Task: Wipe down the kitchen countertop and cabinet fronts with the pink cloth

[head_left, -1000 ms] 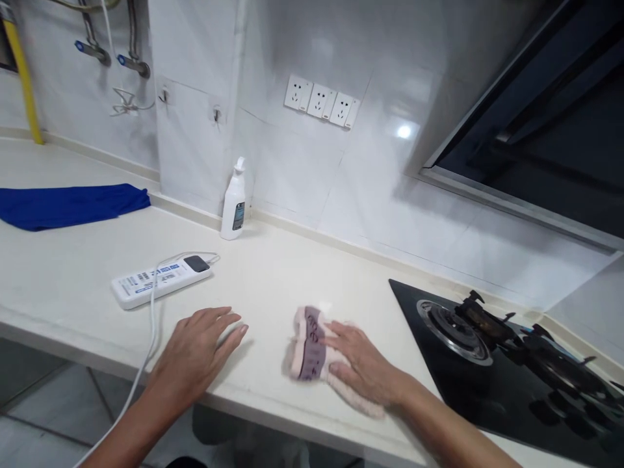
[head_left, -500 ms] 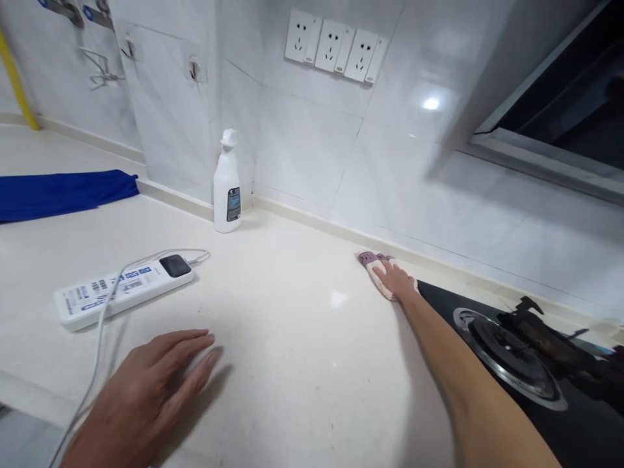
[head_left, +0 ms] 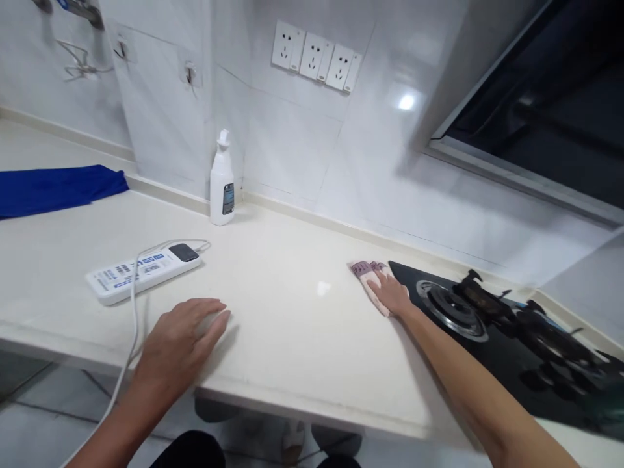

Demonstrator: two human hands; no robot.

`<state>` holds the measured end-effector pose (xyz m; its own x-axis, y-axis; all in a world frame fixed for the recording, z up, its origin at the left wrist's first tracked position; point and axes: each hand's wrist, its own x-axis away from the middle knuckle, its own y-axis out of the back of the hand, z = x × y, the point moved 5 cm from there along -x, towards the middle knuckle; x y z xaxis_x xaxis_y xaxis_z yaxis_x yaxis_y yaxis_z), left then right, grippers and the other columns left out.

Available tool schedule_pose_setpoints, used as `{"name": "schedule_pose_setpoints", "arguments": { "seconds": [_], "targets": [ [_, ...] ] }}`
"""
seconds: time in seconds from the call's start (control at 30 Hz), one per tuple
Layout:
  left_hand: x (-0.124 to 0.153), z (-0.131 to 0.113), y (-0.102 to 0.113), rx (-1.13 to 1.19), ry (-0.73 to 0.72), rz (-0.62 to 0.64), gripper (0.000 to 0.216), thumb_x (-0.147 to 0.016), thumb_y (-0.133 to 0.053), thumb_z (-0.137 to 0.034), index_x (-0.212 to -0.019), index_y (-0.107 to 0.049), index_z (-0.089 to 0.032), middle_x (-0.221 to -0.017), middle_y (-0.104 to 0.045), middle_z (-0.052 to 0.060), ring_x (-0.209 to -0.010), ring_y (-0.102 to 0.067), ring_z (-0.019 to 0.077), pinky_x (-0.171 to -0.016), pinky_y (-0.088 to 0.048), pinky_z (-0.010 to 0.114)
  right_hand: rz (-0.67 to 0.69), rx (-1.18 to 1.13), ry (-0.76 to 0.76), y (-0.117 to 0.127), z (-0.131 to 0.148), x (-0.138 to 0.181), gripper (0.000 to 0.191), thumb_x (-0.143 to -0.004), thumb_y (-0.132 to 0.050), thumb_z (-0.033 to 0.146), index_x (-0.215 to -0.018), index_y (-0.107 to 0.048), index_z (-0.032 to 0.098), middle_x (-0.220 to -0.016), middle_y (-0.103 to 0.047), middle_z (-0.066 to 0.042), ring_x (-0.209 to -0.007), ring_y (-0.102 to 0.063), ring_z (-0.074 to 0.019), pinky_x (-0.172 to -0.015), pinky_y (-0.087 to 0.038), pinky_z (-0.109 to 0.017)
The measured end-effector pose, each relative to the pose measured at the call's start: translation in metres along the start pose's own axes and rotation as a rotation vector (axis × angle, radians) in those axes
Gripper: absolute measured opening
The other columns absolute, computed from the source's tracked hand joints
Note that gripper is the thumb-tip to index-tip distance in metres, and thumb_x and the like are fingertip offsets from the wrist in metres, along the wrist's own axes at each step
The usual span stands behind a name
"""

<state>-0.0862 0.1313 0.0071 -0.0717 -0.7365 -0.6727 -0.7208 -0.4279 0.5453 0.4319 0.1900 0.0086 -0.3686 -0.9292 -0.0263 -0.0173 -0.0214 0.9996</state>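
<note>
My right hand (head_left: pixel 390 292) presses a folded pale cloth (head_left: pixel 362 270) with a purple patterned band down onto the cream countertop (head_left: pixel 287 325), beside the left edge of the black gas stove (head_left: pixel 409 276). Part of the cloth is hidden under the palm. My left hand (head_left: pixel 178 338) is held over the counter near its front edge. It is empty, with thumb and fingers apart. Just beyond it lies a white power bank (head_left: pixel 146 270) with blue print, a dark display and a white cable (head_left: pixel 134 312), which runs down past my left wrist.
A white spray bottle (head_left: pixel 223 185) stands upright in the wall corner. A blue cloth (head_left: pixel 58 188) lies at the left. Wall sockets (head_left: pixel 314 57) are above the counter, and a dark range hood (head_left: pixel 541 110) hangs over the stove. A burner (head_left: pixel 453 309) is near my right forearm.
The view has shifted, so the counter's front edge and the floor show now. My right hand stays on the cloth, a little nearer me along the stove's edge. My left hand is still empty.
</note>
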Motion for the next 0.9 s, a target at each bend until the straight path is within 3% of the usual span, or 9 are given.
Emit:
{"name": "schedule_pose_setpoints", "arguments": {
  "seconds": [0.3,0.4,0.5,0.67,0.77,0.9],
  "targets": [
    [0.000,-0.009,-0.003,-0.101,-0.021,0.102,0.039,-0.096,-0.048,-0.052,-0.106,-0.073,-0.024,-0.114,-0.078,0.010,-0.109,-0.071,0.0341,-0.092,-0.051,0.048,-0.164,-0.086,0.263,-0.025,-0.023,0.203,0.061,-0.109,-0.031,0.060,-0.161,-0.045,0.031,-0.168,-0.043,-0.010,-0.158,-0.033,-0.0317,-0.124,-0.031,-0.062],
    [0.001,-0.013,-0.004,-0.110,-0.052,0.100,0.039,-0.097,-0.047,-0.052,-0.108,-0.073,-0.023,-0.114,-0.078,0.011,-0.111,-0.070,0.0348,-0.092,-0.051,0.048,-0.245,-0.152,0.386,-0.026,-0.031,0.251,0.054,-0.110,-0.034,0.055,-0.153,-0.057,0.032,-0.165,-0.049,-0.007,-0.155,-0.041,-0.0306,-0.123,-0.039,-0.057],
    [0.002,-0.017,-0.004,-0.140,-0.092,0.095,0.039,-0.099,-0.046,-0.049,-0.107,-0.073,-0.022,-0.112,-0.078,0.011,-0.109,-0.071,0.0350,-0.092,-0.051,0.050,-0.233,-0.195,0.486,-0.022,-0.035,0.275,0.048,-0.109,-0.041,0.051,-0.149,-0.062,0.033,-0.164,-0.049,-0.006,-0.151,-0.048,-0.0282,-0.122,-0.045,-0.049],
    [0.003,-0.023,-0.004,-0.181,-0.151,0.087,0.038,-0.102,-0.044,-0.048,-0.107,-0.072,-0.022,-0.109,-0.079,0.011,-0.106,-0.071,0.0336,-0.086,-0.050,0.048,-0.157,-0.196,0.404,-0.023,-0.033,0.251,0.055,-0.108,-0.039,0.056,-0.153,-0.058,0.031,-0.166,-0.046,-0.007,-0.155,-0.041,-0.0299,-0.125,-0.040,-0.054],
    [0.005,-0.024,-0.002,-0.172,-0.190,0.049,0.036,-0.103,-0.045,-0.047,-0.107,-0.071,-0.023,-0.108,-0.079,0.009,-0.105,-0.073,0.0312,-0.085,-0.051,0.046,-0.169,-0.147,0.286,-0.032,-0.036,0.204,0.063,-0.107,-0.034,0.061,-0.158,-0.051,0.030,-0.168,-0.043,-0.008,-0.157,-0.038,-0.0319,-0.125,-0.037,-0.059],
    [0.009,-0.027,0.004,-0.147,-0.269,-0.049,0.028,-0.104,-0.049,-0.043,-0.108,-0.070,-0.026,-0.105,-0.080,0.006,-0.099,-0.075,0.0268,-0.084,-0.052,0.041,-0.181,-0.076,0.215,-0.039,-0.040,0.118,0.069,-0.104,-0.032,0.060,-0.158,-0.049,0.022,-0.163,-0.049,-0.012,-0.155,-0.040,-0.0316,-0.123,-0.039,-0.052]
  ]
}}
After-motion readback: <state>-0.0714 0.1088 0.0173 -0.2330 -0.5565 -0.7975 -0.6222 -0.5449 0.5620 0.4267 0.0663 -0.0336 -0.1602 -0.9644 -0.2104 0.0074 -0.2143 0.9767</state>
